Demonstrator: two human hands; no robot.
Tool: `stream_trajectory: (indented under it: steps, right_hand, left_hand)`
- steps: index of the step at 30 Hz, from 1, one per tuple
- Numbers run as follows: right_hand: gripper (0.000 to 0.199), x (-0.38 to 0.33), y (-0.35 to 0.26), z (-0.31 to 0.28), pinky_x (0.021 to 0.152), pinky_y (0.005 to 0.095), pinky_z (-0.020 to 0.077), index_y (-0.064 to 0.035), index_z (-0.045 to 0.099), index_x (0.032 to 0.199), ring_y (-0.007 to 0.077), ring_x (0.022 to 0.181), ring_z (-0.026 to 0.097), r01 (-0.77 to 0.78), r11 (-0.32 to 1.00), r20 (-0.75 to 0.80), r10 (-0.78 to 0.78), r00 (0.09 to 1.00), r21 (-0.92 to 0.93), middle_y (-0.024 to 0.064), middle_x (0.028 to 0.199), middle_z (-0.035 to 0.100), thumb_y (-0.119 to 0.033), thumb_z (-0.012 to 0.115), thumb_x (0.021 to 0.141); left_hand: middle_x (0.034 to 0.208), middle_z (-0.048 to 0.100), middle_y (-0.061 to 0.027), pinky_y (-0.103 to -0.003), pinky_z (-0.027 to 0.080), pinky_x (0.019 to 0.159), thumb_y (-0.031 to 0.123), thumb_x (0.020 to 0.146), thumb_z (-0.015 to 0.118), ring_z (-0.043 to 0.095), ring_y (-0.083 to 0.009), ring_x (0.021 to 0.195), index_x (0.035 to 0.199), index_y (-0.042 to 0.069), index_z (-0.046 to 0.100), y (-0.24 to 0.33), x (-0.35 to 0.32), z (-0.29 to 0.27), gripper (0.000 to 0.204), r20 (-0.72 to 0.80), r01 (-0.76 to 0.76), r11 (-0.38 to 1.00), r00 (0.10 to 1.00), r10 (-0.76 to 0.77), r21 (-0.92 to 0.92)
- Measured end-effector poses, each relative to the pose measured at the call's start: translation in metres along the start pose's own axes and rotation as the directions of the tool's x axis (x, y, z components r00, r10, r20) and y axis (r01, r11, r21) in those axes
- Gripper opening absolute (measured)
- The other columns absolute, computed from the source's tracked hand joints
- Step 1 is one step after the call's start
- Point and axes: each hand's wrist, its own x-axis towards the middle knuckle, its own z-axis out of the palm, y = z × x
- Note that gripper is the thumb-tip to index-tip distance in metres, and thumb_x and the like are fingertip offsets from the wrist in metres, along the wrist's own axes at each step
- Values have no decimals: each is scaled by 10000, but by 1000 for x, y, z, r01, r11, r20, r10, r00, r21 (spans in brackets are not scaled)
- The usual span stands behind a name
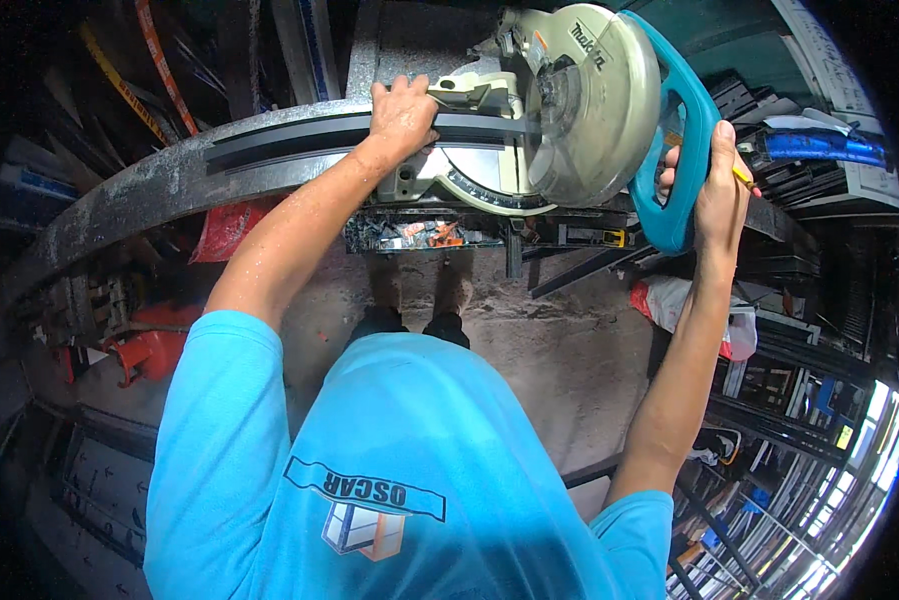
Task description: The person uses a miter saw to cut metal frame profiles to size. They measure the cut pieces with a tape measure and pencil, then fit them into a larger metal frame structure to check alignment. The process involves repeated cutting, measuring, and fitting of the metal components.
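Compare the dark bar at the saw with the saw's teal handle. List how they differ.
Colour: the dark bar is near-black; the teal handle is bright blue-green.
Shape: the dark bar is long and narrow; the teal handle is a closed loop.
Contact: the left hand lies across the dark bar; the right hand grips the teal handle.
Shared: each has one hand on it.

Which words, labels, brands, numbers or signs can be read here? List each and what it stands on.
Saw's cream guard: dark lettering, legible; not copied out.
Blue shirt: one boxed word, upside down in this view, legible; not copied out.
Saw's curved scale: markings too small to read.
Pale panel, upper right: print too blurred to read.
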Motion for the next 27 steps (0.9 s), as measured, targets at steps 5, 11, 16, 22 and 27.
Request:
stream_trajectory:
  steps: [5, 11, 16, 22, 27]
  right_hand:
    - [580, 0, 1, 0, 488, 291, 515, -1, 610, 859, 152, 548, 624, -4, 1000, -5, 4, 1000, -1, 100, 692, 637, -520, 402, 1014]
    - [587, 1, 2, 0, 521, 292, 520, 6, 618, 884, 158, 561, 630, 18, 999, -8, -18, 1000, -30, 108, 703, 644, -522, 398, 1015]
    - [591, -2, 0, 1, 524, 292, 519, 10, 619, 895, 157, 568, 634, 26, 999, -13, -26, 1000, -32, 115, 719, 654, -521, 392, 1016]
    - [595, -1, 1, 1, 523, 295, 519, 13, 616, 889, 157, 567, 633, 37, 999, -10, -37, 999, -38, 114, 716, 653, -523, 391, 1017]
    - [593, -2, 0, 0, 517, 291, 516, 7, 615, 880, 157, 561, 631, 37, 999, -9, -37, 999, -33, 111, 710, 651, -526, 394, 1016]
  left_hand:
    - [1048, 568, -56, -503, 429, 817, 316, 632, 850, 550, -289, 1027, 877, 158, 773, 0, 0, 0, 302, 8, -6, 1000, 1000, 5, 14]
    - [1064, 570, -59, -504, 429, 828, 317, 634, 850, 549, -291, 1043, 873, 160, 773, 0, 0, 0, 296, 15, 7, 1000, 1000, -7, 7]
    - [1069, 568, -59, -511, 424, 832, 320, 631, 850, 544, -294, 1053, 878, 163, 774, 1, 0, -1, 303, 18, 11, 1000, 1000, -11, 10]
    - [1067, 570, -60, -512, 423, 836, 316, 631, 850, 543, -297, 1056, 878, 162, 774, 0, 0, 0, 300, 19, 9, 1000, 1000, -9, 3]
    - [1064, 572, -60, -512, 423, 838, 312, 633, 852, 542, -296, 1063, 879, 163, 774, 1, 0, -2, 298, 26, 13, 1000, 1000, -12, -6]
